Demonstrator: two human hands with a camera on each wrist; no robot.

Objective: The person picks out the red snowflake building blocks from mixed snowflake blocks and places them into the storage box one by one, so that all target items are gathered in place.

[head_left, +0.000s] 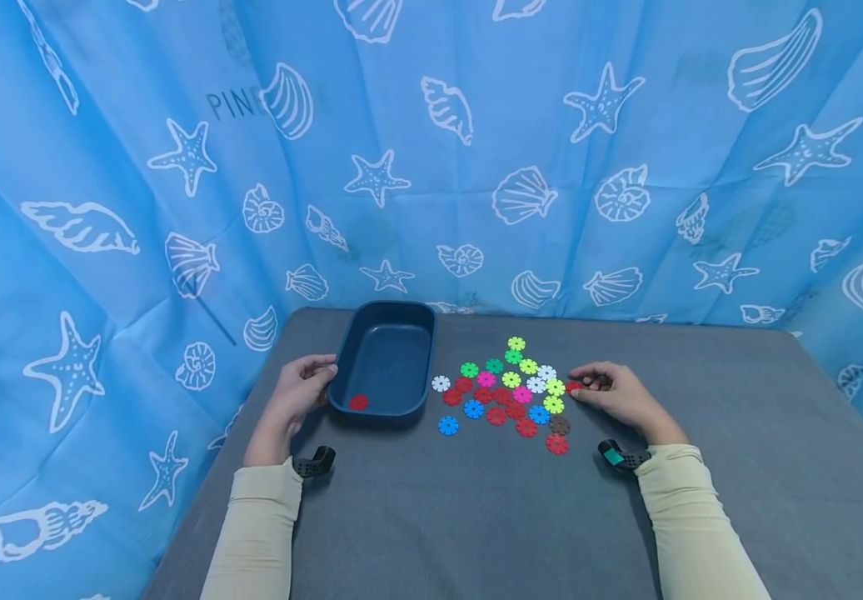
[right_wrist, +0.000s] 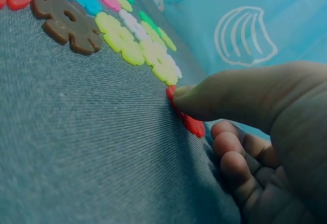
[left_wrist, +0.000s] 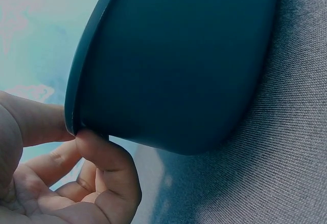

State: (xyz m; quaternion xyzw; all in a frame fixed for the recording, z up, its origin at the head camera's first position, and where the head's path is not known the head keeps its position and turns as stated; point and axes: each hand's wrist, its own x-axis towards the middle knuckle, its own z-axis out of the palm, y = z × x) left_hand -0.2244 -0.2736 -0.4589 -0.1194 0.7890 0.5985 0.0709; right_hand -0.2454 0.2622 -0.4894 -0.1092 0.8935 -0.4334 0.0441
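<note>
My left hand (head_left: 298, 393) pinches the near left rim of a dark blue plastic basin (head_left: 390, 354), thumb and curled index finger meeting at the lip. One red notched disc (head_left: 358, 402) lies inside it, at the near end. On the right, my right hand (head_left: 621, 398) has its thumb on another red notched disc (right_wrist: 194, 126) at the right edge of the spread of discs. That disc is tilted, pinched between thumb and forefinger; the forefinger is mostly hidden behind the thumb in the right wrist view. The other fingers curl loosely beside it.
Several notched discs in red, blue, green, pink, white and yellow lie spread between basin and right hand, some overlapping. A brown disc (head_left: 559, 425) is at the near right of them. Grey cloth (head_left: 469, 517) covers the table; a blue shell-patterned curtain (head_left: 431, 167) hangs behind.
</note>
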